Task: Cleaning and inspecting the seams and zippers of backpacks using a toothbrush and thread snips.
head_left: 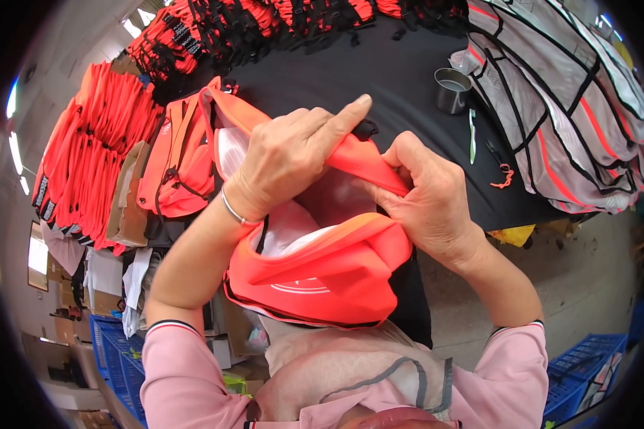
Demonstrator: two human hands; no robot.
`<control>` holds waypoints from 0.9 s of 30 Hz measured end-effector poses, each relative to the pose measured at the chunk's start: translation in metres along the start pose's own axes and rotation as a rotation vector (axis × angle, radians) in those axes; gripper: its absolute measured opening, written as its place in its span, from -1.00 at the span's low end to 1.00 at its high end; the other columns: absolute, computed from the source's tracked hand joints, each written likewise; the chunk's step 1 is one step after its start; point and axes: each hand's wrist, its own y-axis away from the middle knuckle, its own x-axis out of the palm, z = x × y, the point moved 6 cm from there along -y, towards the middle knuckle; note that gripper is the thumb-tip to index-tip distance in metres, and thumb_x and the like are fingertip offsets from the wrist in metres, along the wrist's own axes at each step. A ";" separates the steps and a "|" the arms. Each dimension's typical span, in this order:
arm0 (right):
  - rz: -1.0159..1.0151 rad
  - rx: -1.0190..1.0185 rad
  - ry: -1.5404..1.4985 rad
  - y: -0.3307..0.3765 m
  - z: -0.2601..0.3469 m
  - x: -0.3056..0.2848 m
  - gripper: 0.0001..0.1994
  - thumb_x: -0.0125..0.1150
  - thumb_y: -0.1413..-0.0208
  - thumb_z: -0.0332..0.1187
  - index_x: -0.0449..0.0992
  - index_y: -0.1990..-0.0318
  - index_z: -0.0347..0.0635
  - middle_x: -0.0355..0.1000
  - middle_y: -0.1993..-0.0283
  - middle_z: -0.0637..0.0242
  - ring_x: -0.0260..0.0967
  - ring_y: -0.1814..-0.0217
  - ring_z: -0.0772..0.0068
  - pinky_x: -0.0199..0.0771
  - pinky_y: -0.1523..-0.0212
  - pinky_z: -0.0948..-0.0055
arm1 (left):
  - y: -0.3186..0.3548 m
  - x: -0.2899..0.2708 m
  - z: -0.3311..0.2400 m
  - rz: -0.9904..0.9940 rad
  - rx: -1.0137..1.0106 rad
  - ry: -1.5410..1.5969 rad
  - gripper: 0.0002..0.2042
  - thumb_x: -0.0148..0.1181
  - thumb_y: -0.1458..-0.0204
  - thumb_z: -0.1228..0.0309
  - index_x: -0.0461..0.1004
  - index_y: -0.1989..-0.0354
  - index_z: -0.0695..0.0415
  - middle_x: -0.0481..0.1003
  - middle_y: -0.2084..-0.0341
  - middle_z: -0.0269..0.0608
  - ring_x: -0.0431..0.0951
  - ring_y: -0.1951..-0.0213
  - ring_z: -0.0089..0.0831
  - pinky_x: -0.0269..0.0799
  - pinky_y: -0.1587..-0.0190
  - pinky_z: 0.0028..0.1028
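A bright orange-red fabric bag (322,282) with a white lining lies before me, its mouth gaping upward. A pale printed mark shows on its near side. My left hand (286,154) is closed over the far rim, with its index finger stretched along the fabric and its thumb hidden. At the right of the mouth, my right hand (433,200) pinches the same rim between thumb and fingers. The rim is drawn between both hands. Beside my left forearm lies another orange-red bag piece with straps (182,161).
Orange-red bags (93,150) are stacked at the left, beside a cardboard box (130,200). More line the far edge of the black table (379,68). At the right are a metal cup (453,91), a toothbrush (472,136), small snips (494,151) and grey-white panels (551,107). Blue crates (583,357) stand below.
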 end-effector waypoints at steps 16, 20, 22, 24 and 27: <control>0.156 0.050 -0.322 0.021 0.007 0.000 -0.88 0.21 -0.17 -0.46 0.44 0.38 -0.29 0.24 0.57 0.38 0.21 0.57 0.59 0.24 0.57 0.60 | 0.047 -0.028 -0.013 -0.422 -0.006 0.138 -0.76 0.30 0.32 0.66 0.56 0.38 0.19 0.52 0.40 -0.24 0.58 0.35 -0.31 0.54 0.30 -0.39; 0.030 0.319 -0.481 -0.030 -0.019 -0.007 -0.65 0.12 -0.29 -0.16 0.50 0.26 -0.37 0.37 0.51 0.45 0.23 0.45 0.67 0.29 0.40 0.61 | 0.038 -0.035 -0.029 -0.446 0.090 -0.093 -0.75 0.37 0.32 0.60 0.57 0.38 0.11 0.48 0.44 -0.38 0.48 0.34 -0.40 0.41 0.30 -0.45; 0.448 0.398 -0.527 -0.035 -0.031 0.032 -0.66 0.16 -0.26 -0.19 0.55 0.28 -0.39 0.41 0.50 0.46 0.25 0.43 0.68 0.32 0.38 0.59 | 0.034 -0.031 -0.027 -0.453 0.091 -0.073 -0.78 0.37 0.29 0.59 0.57 0.39 0.11 0.48 0.46 -0.40 0.49 0.34 -0.40 0.37 0.34 -0.46; 0.358 0.293 -0.609 -0.045 -0.027 0.032 -0.72 0.27 -0.14 -0.25 0.62 0.33 -0.37 0.49 0.53 0.38 0.33 0.46 0.68 0.36 0.41 0.55 | 0.031 -0.033 -0.022 -0.454 0.088 -0.046 -0.82 0.37 0.23 0.58 0.56 0.41 0.10 0.46 0.51 -0.40 0.50 0.35 -0.41 0.36 0.35 -0.44; 0.188 0.211 -0.422 -0.052 -0.028 0.026 -0.76 0.30 -0.07 -0.28 0.64 0.34 -0.35 0.54 0.54 0.17 0.41 0.50 0.60 0.40 0.43 0.52 | 0.025 -0.036 -0.023 -0.448 0.094 -0.082 -0.85 0.36 0.22 0.56 0.54 0.44 0.10 0.43 0.53 -0.41 0.50 0.37 -0.41 0.34 0.35 -0.45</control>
